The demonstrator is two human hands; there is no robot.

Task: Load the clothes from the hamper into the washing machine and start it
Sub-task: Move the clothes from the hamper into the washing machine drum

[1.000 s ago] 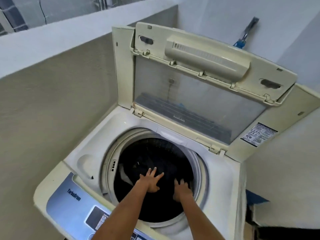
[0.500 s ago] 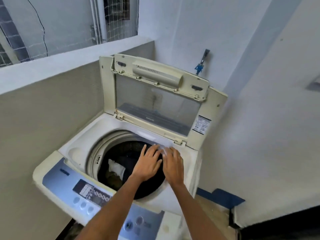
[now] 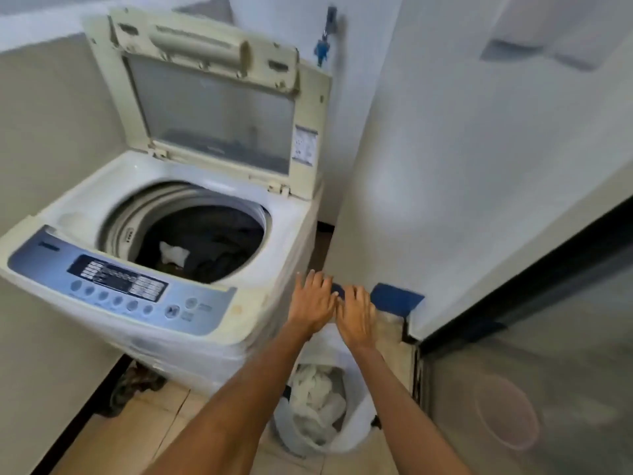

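Observation:
The top-loading washing machine stands at the left with its lid raised. Dark clothes and a white piece lie in its drum. The white hamper sits on the floor to the machine's right, with pale clothes inside. My left hand and my right hand hover side by side in the air above the hamper, just right of the machine's front corner. Both are empty with fingers spread.
The blue control panel runs along the machine's front edge. A white wall closes the right side, with a blue object at its base. A dark glass door is at the far right. A dark cloth lies under the machine.
Both hands have come up out of the drum and moved right, past the machine's rim, to above the hamper. The view has pulled back and turned right.

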